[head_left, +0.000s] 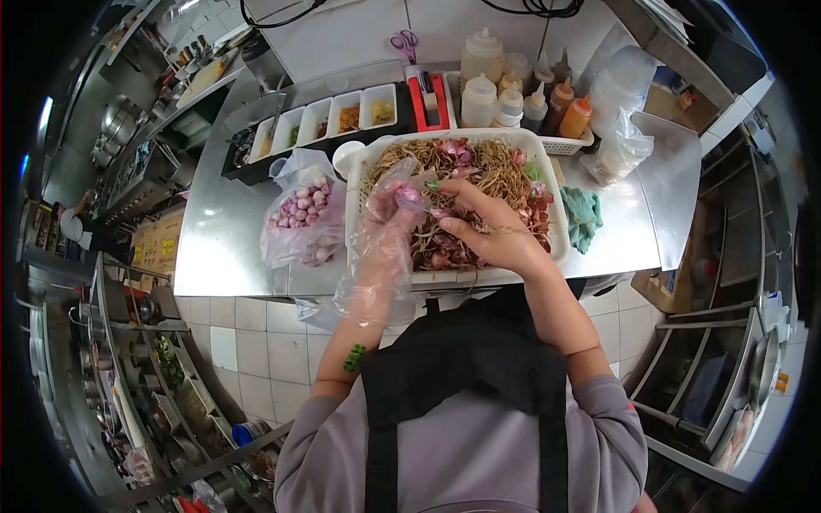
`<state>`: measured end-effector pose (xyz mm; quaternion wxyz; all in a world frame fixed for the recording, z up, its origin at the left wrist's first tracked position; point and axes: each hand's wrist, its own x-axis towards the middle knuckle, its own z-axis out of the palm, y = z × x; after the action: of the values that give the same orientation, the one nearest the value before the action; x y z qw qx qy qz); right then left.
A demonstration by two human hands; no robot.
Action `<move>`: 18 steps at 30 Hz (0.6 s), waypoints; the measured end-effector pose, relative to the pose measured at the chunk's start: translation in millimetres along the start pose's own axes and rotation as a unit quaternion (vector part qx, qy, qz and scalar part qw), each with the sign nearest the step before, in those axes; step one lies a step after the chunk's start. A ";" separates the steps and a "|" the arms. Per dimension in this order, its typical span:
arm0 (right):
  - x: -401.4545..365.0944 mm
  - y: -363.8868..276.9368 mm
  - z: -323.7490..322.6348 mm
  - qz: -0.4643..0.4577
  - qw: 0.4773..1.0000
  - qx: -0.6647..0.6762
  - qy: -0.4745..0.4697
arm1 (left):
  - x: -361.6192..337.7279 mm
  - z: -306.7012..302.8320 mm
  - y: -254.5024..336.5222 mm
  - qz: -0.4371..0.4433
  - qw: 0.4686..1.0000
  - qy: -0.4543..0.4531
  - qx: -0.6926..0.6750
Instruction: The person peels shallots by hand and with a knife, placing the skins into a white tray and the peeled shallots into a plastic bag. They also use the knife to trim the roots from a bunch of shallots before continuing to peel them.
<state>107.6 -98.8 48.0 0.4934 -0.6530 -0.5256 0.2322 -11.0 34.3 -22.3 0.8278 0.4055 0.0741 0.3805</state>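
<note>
The counter is bare metal, smooth and glossy, with bright glare along its front. On it, the tray is pale plastic with a low sheen. The bag holding shallots is thin, crinkled, see-through plastic, and the glove on the left hand is the same kind of clear, wrinkled film. The shallots look smooth and slightly shiny, while the roots in the tray look dry, matt and stringy. The cloth is soft, rough and matt. The squeeze bottles are smooth plastic, the apron is matt black cloth, and the floor tiles look smooth.
</note>
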 end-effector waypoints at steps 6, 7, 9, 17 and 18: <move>4.6 5.3 6.4 -0.071 0.997 0.014 -0.002 | 0.2 -0.1 -3.2 0.026 1.000 0.000 0.009; 5.2 4.7 7.7 -0.069 0.997 0.027 -0.008 | 0.5 -1.0 -3.5 0.026 1.000 0.000 0.009; 5.4 1.8 9.3 -0.050 0.998 0.035 -0.012 | 1.2 -4.2 -5.3 0.028 1.000 -0.007 0.013; 8.1 5.5 15.1 -0.070 0.996 -0.048 0.017 | 0.3 5.6 -0.9 0.044 0.999 -0.009 0.028; 8.8 7.2 15.2 -0.050 0.999 0.018 0.010 | 0.2 5.8 -0.9 0.044 0.999 -0.005 0.021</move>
<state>101.5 -84.4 37.3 0.5213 -0.6188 -0.5487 0.2103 -7.8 30.5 -19.1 0.8020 0.4279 0.0600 0.4124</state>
